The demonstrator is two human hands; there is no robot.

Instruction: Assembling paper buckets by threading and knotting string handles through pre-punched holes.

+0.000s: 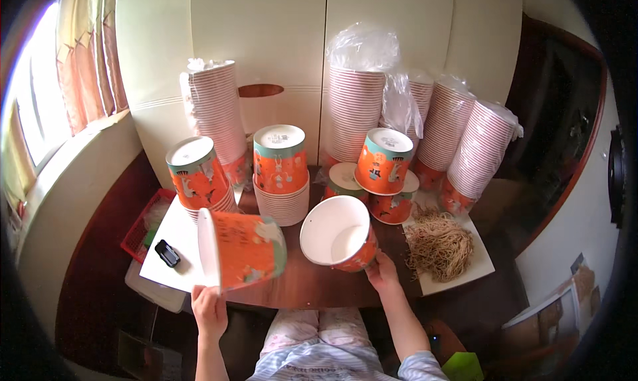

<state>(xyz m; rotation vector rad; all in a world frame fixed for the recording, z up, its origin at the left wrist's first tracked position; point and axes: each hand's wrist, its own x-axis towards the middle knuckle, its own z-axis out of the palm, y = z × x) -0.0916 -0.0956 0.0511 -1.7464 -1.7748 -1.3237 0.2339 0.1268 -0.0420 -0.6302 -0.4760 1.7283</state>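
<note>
My left hand (209,311) grips the rim of a large orange paper bucket (249,248), which lies tilted on its side in the air with its green base end to the right. A second orange paper bucket (337,229) is in my right hand (383,272), its white open mouth turned toward me and the left. My right fingers are partly hidden behind its lower side. Just beyond, an upside-down bucket (280,165) tops a nested stack (286,205). Another upside-down bucket (384,162) rests on two more inverted buckets (392,208).
Tall plastic-wrapped bucket stacks (355,108) line the back of the brown table (299,288). Another short stack (193,172) stands at left. A black device (167,253) lies on the left white board. A heap of tan strings (438,245) covers part of the right board (475,261).
</note>
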